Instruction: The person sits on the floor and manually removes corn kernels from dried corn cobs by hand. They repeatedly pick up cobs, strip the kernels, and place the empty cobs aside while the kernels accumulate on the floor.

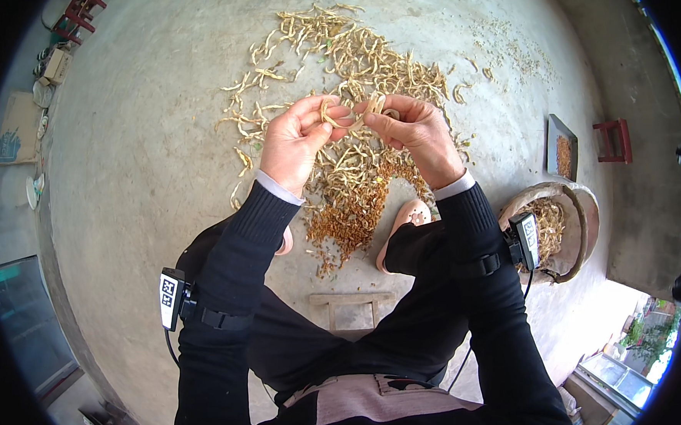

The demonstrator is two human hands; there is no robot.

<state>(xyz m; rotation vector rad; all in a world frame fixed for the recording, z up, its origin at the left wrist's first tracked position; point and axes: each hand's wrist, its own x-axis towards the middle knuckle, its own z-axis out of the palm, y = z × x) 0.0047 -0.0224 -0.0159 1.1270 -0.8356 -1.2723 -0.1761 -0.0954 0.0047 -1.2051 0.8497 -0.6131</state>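
My left hand (302, 135) pinches a dry, curled bean pod (329, 112) between thumb and fingers. Close to its right, my right hand (417, 133) grips another pale dry pod (375, 106), partly hidden by the fingers. The fingertips of both hands nearly meet. Beneath and beyond them, a heap of dried pods (354, 51) lies spread on the concrete floor. Nearer my feet is a pile of small reddish-brown beans (345, 224), mixed with bits of husk.
At the right stands a large basket (585, 219) with pods in it, beside a grey dustpan-like tray (554, 143) holding brown bits and a red stool (624, 141). A wooden stool (353, 298) is between my legs. A flattened cardboard piece (21, 126) lies far left.
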